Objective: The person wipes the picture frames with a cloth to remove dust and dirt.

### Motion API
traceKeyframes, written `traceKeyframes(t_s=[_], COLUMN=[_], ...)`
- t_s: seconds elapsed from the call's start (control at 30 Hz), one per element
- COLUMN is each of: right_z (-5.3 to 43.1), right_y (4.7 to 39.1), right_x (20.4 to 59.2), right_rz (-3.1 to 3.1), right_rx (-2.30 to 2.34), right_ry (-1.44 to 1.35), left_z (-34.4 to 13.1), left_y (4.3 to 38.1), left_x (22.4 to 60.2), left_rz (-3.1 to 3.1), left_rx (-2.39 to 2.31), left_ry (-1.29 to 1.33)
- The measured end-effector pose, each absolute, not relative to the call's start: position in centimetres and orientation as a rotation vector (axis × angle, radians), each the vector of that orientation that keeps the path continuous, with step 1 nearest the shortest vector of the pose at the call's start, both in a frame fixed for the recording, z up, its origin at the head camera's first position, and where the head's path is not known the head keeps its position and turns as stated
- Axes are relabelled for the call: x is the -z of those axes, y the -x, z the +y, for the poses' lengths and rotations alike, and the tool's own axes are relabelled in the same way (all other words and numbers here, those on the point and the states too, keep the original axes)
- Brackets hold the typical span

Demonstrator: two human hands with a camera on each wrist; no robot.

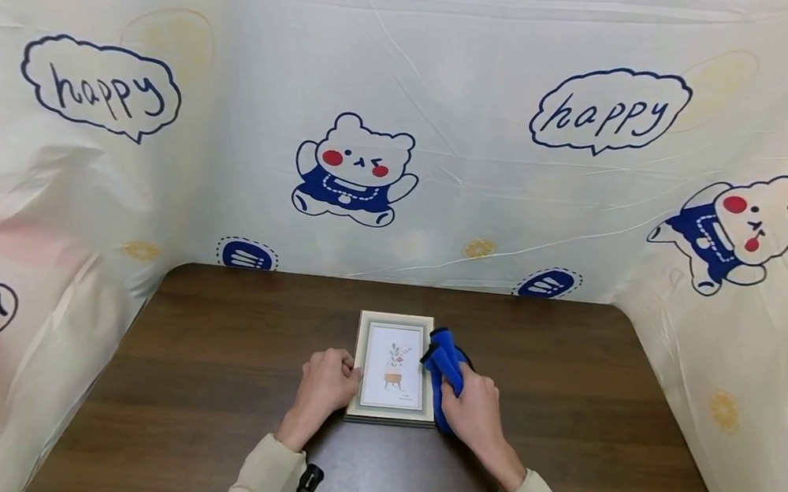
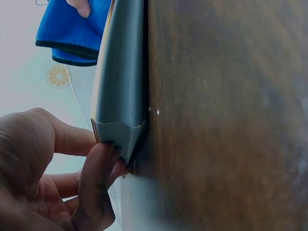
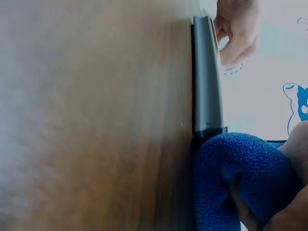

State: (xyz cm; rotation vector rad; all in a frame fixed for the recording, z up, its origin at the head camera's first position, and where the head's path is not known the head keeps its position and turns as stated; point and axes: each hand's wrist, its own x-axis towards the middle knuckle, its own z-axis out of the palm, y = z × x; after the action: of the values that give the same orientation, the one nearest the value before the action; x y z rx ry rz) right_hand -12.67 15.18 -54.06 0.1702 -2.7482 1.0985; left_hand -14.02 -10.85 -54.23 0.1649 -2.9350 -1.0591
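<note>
A picture frame with a cream border lies face up on the brown table, a print of a potted plant inside it. My left hand grips its left edge, the thumb and curled fingers around the side close to the near corner in the left wrist view. My right hand holds a bunched blue cloth with a dark hem against the frame's right side. Seen from the right wrist, the fluffy cloth touches the frame's grey side at its corner and partly hides my fingers.
The dark wooden table extends around the frame on all sides. Behind it and at both sides hangs a pale curtain printed with bears and the word "happy". Small white specks lie on the table beside the frame.
</note>
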Motion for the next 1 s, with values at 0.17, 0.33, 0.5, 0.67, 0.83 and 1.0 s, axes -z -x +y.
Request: traceKeyframes(t_s=[0.17, 0.33, 0.5, 0.67, 0.83, 1.0], right_z=[15.1, 15.3, 15.5, 15.5, 15.6, 16.3], right_y=[11.8, 11.1, 10.3, 9.7, 9.1, 8.8], right_x=[54.1, 54.1, 54.0, 54.0, 53.9, 53.6], right_rz=[-2.76, -2.78, -2.784, -2.782, -2.781, -2.768], right_rx=[-1.112, -1.149, -1.127, -1.104, -1.123, -1.217], right_ry=[-0.175, -0.167, -0.165, -0.151, -0.134, -0.169], left_z=[-11.1, -11.1, -11.0, -11.0, -10.8, -10.7], left_y=[14.1, 13.9, 14.1, 14.1, 14.1, 14.1], left_x=[54.1, 54.1, 54.0, 54.0, 53.9, 53.9], left_rz=[-2.951, -2.961, -2.962, -2.978, -2.998, -2.993], left_rx=[1.06, 1.063, 1.072, 1.075, 1.076, 1.068], left_ry=[-0.189, -0.202, -0.201, -0.213, -0.223, -0.22])
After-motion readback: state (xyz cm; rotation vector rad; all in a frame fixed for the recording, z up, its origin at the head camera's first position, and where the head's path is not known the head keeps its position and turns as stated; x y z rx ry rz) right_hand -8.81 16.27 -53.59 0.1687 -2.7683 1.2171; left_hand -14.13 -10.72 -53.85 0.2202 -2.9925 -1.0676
